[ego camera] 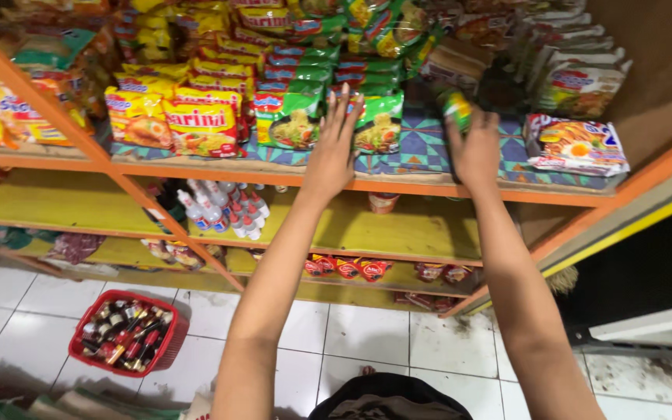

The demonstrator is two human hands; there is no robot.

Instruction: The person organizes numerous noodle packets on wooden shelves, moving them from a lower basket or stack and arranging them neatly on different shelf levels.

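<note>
- Two bare arms are stretched up to an orange-framed shop shelf [429, 189], where stacks of instant-noodle packets are laid on a blue patterned liner [421, 148].
- The left hand [334, 148] is held flat with fingers spread wide, pressed against the front of a stack of green noodle packets [293, 117]; nothing is gripped in it.
- The right hand [476, 152] is closed around a single green packet [456, 107], which is blurred; it is held just above the liner, to the right of the green stack and left of a white noodle packet [577, 144] lying flat near the shelf's end.
- The step in hand is judged to be shelf stocking: the green stack is being steadied while one more packet is brought to it.
- The next move would seem to call for the held packet to be set squarely against or on the green stack, with the left hand kept as a stop so the pile is not toppled.
- Yellow noodle packets [200, 124] are stacked to the left; white-capped bottles [223, 206] stand on the yellow shelf below.
- A red basket [166, 351] of small bottles sits on the white tiled floor [367, 334].
</note>
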